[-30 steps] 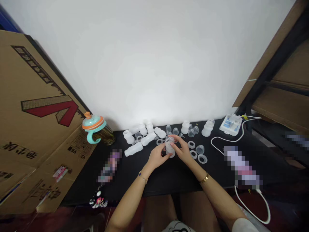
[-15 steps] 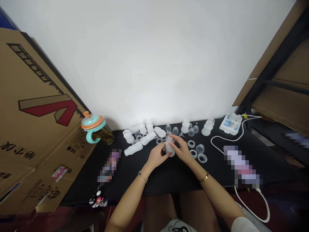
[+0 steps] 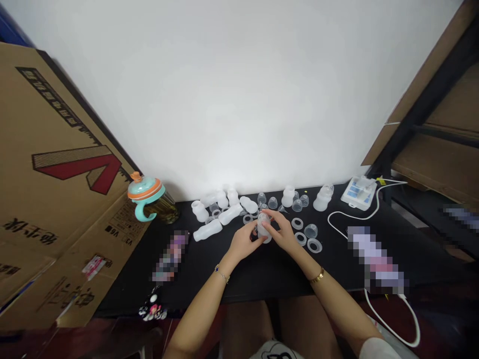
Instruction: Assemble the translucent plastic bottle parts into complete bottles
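The left hand (image 3: 245, 240) and right hand (image 3: 282, 232) clamp fingers around a bottle (image 3: 262, 231), back from the front edge of the desk (image 3: 262, 279), apparently seating its cap (image 3: 264, 217); even pressing seems needed next.

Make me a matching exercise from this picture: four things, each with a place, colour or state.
1. Central bottle
2. Jug
3. Cardboard box
4. Rightmost bottle

A. Red printed mark
B. Standing unheld near the wall
C. Held by left hand and right hand
D. Teal handle

Pairs: 1-C, 2-D, 3-A, 4-B
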Motion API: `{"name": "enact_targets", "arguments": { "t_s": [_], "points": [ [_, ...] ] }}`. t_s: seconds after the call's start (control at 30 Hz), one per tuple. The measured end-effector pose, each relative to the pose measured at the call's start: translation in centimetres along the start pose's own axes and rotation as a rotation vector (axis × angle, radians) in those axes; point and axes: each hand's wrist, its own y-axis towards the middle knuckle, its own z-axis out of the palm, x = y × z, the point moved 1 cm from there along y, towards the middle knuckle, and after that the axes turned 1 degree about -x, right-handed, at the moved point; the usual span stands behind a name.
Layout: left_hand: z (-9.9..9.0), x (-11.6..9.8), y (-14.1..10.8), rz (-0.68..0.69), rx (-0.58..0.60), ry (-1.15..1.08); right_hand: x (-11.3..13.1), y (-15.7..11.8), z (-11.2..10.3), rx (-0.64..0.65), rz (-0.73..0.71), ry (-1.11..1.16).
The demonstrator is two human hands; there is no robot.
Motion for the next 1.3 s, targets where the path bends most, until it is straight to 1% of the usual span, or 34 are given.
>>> {"name": "enact_targets", "arguments": {
  "t_s": [0.33,0.63,0.93,1.3],
  "points": [
    [-0.04,0.1,0.02,-0.003,0.001,0.021,0.45,0.17,-0.05,0.023,0.007,-0.003],
    [-0.14,-0.15,-0.01,-0.013,0.011,0.023,0.27,0.1,-0.01,0.036,0.02,0.003],
    [-0.01,-0.09,-0.08,0.011,-0.003,0.016,0.23,0.08,-0.05,0.038,-0.032,-0.006],
    [-0.17,-0.26,-0.05,0.018,0.002,0.01,0.27,0.09,-0.06,0.021,-0.034,-0.002]
  ]
}}
